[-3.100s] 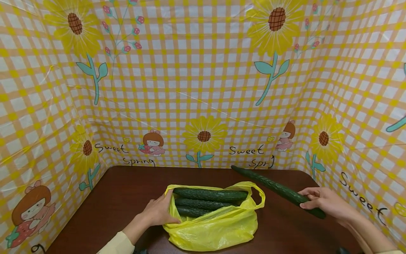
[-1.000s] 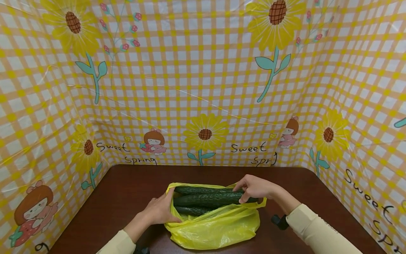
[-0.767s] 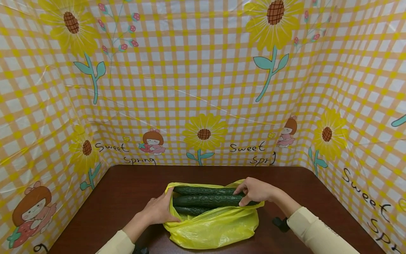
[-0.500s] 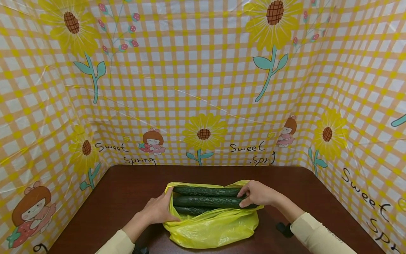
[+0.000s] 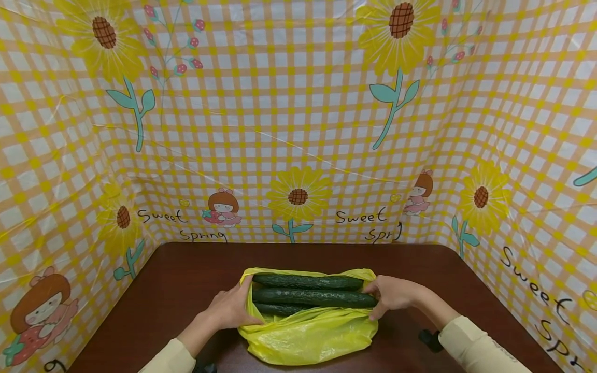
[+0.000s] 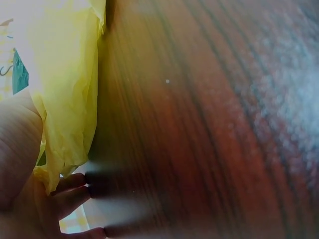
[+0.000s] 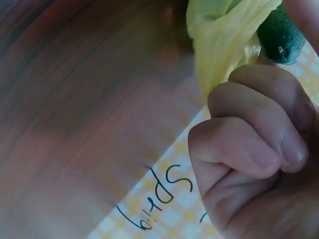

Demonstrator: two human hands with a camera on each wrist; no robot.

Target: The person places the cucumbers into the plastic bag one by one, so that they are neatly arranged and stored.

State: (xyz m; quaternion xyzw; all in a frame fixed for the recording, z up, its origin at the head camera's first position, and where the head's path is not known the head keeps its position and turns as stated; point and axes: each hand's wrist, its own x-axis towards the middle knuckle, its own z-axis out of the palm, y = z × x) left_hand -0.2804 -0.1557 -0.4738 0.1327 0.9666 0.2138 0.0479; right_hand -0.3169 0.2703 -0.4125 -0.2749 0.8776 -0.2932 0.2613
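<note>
A yellow plastic bag lies on the table with its mouth spread open. Inside it are three dark green cucumbers side by side: one at the back, one in the middle, and one at the front partly covered by the bag. My left hand grips the bag's left rim between thumb and fingers, its fingertips reaching the table in the left wrist view. My right hand holds the right rim beside the middle cucumber's end. In the right wrist view, several fingers are curled below the bag and cucumber tip.
The dark brown table extends around the bag. Checked cloth printed with sunflowers forms walls at the back and both sides. A dark strap-like object sits by the right sleeve.
My right hand brought a cucumber from the right into the bag, laid it in the middle, then let go and slid right to the rim. The left hand has stayed.
</note>
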